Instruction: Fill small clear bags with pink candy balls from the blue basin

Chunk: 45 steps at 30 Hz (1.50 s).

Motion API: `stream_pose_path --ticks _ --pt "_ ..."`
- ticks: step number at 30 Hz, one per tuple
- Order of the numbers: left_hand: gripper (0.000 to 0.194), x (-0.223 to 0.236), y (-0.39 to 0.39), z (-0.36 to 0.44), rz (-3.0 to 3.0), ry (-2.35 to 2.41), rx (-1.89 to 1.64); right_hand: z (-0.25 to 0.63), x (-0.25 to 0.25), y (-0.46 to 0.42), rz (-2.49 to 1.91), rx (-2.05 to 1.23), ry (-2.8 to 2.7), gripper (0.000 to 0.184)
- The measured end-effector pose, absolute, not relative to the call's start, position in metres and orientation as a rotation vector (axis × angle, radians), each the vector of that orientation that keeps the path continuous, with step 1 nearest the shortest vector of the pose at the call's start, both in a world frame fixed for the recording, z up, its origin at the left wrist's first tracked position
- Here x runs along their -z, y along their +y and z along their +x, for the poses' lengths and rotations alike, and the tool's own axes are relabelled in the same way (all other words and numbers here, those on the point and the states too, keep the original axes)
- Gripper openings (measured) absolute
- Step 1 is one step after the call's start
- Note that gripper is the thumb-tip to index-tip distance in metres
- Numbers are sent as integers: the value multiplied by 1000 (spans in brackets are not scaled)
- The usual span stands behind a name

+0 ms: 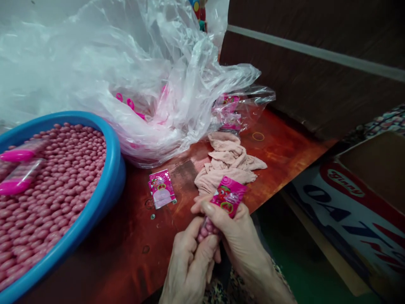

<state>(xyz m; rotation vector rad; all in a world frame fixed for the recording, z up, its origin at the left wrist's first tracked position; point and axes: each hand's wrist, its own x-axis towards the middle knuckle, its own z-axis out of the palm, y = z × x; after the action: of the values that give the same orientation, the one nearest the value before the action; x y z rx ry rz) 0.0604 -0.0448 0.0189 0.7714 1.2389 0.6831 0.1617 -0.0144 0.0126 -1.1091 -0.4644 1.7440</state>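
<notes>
Both my hands are together near the table's front edge. Low in the grip of my left hand (pixel 196 257) is a clear container of pink candies (pixel 207 228); its full shape is hidden by my fingers. My right hand (pixel 237 236) is closed on a pink printed label (pixel 228 196) with a red cartoon fruit, at the upper end of the candies. Whether the label surrounds the container or lies against it, I cannot tell. To the left, a small stack of similar printed labels (pixel 162 188) lies flat on the table. Just beyond my hands is a crumpled beige cloth (pixel 226 162).
A blue basin (pixel 115 169) of pink candies stands at left, with clear tubes with pink ends (pixel 22 171) on top. Large clear plastic bags (pixel 142 71) cover the back. A rubber band (pixel 258 136) lies on the reddish table (pixel 126 253). A printed carton (pixel 357 211) stands at right.
</notes>
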Motion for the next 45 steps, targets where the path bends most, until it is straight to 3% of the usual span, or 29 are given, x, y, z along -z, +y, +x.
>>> stream_pose_path --ticks 4,11,15,24,32,37,45 --pt "45 -21 -40 60 726 1214 -750 149 -10 -19 -1161 -1713 -522 33" --pt "27 -12 -27 53 682 1028 -802 155 -10 -22 -1054 -1803 -449 52" --pt "23 -12 -28 55 630 976 -814 162 -12 -19 -1083 -1643 -531 42" --pt "30 -13 -34 59 550 1122 -917 132 4 -36 -1196 -1588 -494 43" --pt "21 -6 -26 57 692 1024 -765 160 -2 -17 -957 -1683 -303 30" --pt "23 -8 -34 57 638 1020 -759 159 -1 -21 -1039 -1701 -355 31" --pt "42 -14 -37 55 682 1042 -704 162 -2 -30 -982 -1818 -400 33"
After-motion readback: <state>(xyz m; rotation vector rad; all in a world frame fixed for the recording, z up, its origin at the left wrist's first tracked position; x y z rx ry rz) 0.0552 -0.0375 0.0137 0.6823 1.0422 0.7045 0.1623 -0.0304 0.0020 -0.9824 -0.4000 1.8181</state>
